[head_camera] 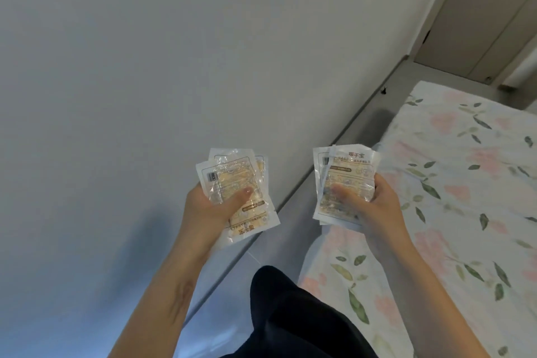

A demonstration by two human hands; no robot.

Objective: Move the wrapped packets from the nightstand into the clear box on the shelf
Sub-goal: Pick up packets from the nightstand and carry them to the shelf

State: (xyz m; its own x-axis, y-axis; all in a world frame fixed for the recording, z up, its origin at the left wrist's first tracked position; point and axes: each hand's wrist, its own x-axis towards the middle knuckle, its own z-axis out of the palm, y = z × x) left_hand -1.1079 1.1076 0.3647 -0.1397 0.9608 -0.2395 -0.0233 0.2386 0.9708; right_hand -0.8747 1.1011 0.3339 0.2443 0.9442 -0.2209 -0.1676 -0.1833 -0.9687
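Both hands are up in front of the body, and each one has a full load. The left hand [209,206] holds a fanned bundle of wrapped packets [235,192], thumb pressed flat across the top one, grip closed firmly on the stack. The bottom packet in that bundle sits upside down, its printed heading pointing toward the person. Over on the other side, the right hand [374,206] clamps a second bundle of packets [343,183], thumb across the front, fingers curled behind, grip closed on them too. These packets are clear plastic with yellowish contents and printed labels, a barcode showing on the front one in each bundle. How many are in each stack is hard to tell, as they overlap. The two bundles are held well apart, in mid-air, touching nothing but the hands. Behind them rises a plain pale wall [145,67]. To the right lies a bed [450,183] with a floral sheet, and between the forearms a dark garment [290,320] fills the bottom.
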